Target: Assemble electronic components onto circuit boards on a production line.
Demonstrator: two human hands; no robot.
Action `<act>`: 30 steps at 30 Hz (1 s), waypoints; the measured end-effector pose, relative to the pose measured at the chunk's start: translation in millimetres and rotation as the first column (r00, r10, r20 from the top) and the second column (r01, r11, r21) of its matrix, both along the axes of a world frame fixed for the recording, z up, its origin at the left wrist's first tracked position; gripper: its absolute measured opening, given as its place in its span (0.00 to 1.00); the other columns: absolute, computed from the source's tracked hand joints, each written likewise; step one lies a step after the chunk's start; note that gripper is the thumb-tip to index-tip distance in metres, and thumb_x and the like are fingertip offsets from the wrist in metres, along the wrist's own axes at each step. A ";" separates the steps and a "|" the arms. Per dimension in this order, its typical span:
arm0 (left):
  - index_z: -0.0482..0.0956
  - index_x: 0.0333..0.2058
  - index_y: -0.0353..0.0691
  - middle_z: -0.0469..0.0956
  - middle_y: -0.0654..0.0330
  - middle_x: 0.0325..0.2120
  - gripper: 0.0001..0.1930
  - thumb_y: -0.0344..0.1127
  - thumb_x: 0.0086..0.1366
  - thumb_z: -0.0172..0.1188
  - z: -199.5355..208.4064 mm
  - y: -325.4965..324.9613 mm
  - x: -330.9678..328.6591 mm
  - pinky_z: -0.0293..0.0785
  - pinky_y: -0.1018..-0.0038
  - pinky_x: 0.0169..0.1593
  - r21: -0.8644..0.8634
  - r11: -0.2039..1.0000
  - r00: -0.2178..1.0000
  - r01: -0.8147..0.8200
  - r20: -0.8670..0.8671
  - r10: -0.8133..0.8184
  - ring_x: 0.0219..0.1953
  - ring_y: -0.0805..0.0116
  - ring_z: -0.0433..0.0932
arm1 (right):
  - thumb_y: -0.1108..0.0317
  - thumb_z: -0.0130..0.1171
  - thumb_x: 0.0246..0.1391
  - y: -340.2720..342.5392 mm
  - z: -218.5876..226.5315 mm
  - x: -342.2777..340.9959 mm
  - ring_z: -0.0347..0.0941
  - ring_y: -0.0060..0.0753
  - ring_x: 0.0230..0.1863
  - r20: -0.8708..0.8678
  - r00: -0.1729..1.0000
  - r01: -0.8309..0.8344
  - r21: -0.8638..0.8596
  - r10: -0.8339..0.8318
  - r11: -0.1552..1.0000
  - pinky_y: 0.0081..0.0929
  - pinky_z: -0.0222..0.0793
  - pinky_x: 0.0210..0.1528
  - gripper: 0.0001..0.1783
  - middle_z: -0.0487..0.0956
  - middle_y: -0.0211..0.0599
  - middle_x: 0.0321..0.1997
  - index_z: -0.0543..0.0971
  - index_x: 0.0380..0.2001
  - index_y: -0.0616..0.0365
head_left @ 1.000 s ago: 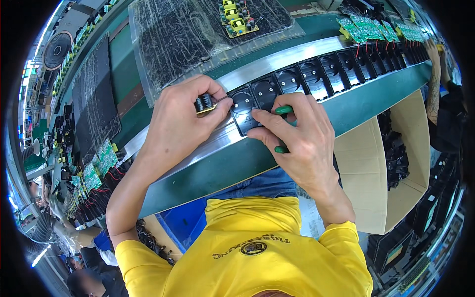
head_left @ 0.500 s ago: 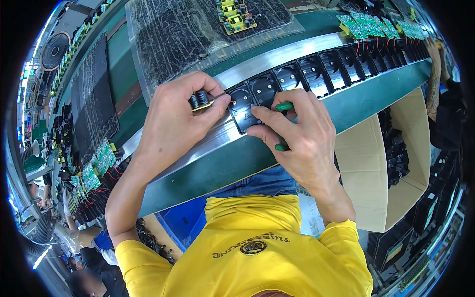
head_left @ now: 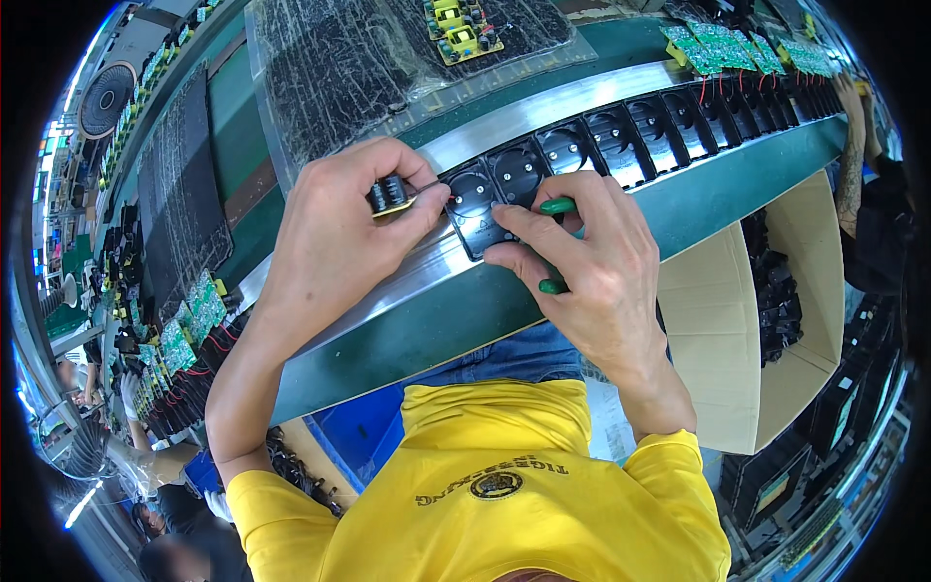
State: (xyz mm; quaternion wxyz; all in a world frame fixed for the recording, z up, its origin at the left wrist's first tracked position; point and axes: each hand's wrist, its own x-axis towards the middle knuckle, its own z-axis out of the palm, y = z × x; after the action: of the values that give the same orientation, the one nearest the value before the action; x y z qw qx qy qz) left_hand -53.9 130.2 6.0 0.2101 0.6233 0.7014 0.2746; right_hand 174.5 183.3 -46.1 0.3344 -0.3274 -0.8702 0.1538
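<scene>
My left hand (head_left: 335, 228) pinches a small circuit board (head_left: 392, 197) with black cylindrical capacitors on it. Its thumb and forefinger come together at the left edge of a black plastic housing (head_left: 473, 231), by a thin wire partly hidden by the fingers. The housing lies on the metal rail at the near end of a row. Green-handled pliers (head_left: 557, 207) are gripped in my right hand (head_left: 606, 262), with their jaws hidden. The right thumb and forefinger also rest against that housing's right side.
More black housings (head_left: 616, 141) run along the metal rail (head_left: 378, 296) toward the far right. Green circuit boards with red wires (head_left: 718, 50) stand there. A cardboard box (head_left: 713, 339) of black parts is at right. A yellow-component board (head_left: 461, 39) lies on the dark mat (head_left: 339, 68).
Both of my hands keep almost the same place and grip; the left fingertips have shifted very slightly left. A person at the lower left has moved a little.
</scene>
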 end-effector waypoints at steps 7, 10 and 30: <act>0.86 0.34 0.35 0.87 0.61 0.30 0.05 0.29 0.64 0.73 -4.9 -1.4 -2.8 0.74 0.70 0.37 0.057 0.998 0.998 0.003 0.064 -0.007 0.28 0.64 0.77 | 0.66 0.85 0.47 0.5 0.1 -0.9 0.72 0.34 0.42 0.000 1.000 -0.001 0.009 0.001 1.000 0.29 0.74 0.44 0.15 0.79 0.31 0.47 0.94 0.41 0.51; 0.86 0.34 0.35 0.86 0.61 0.30 0.05 0.29 0.63 0.73 -5.4 0.2 -0.9 0.75 0.69 0.37 0.069 0.998 0.998 0.015 0.052 -0.018 0.27 0.63 0.78 | 0.66 0.85 0.47 0.6 0.4 -0.8 0.72 0.33 0.42 0.007 1.000 -0.002 0.009 0.002 1.000 0.29 0.74 0.44 0.16 0.79 0.31 0.47 0.94 0.41 0.50; 0.87 0.39 0.48 0.81 0.70 0.41 0.04 0.32 0.67 0.70 -23.4 5.7 -28.6 0.77 0.73 0.39 0.192 0.839 0.760 0.509 -0.559 -0.333 0.38 0.70 0.78 | 0.43 0.37 0.84 43.8 29.0 -73.4 0.60 0.24 0.30 -0.891 0.393 -0.693 -0.449 -0.227 0.564 0.25 0.58 0.35 0.31 0.70 0.29 0.31 0.81 0.46 0.56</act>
State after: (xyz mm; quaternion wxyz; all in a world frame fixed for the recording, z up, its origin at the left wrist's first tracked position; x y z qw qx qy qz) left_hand -82.5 135.9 -17.4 -0.0318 0.8421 0.5138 0.1609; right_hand 101.1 227.1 -17.1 0.5273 -0.1555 -0.4288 0.7168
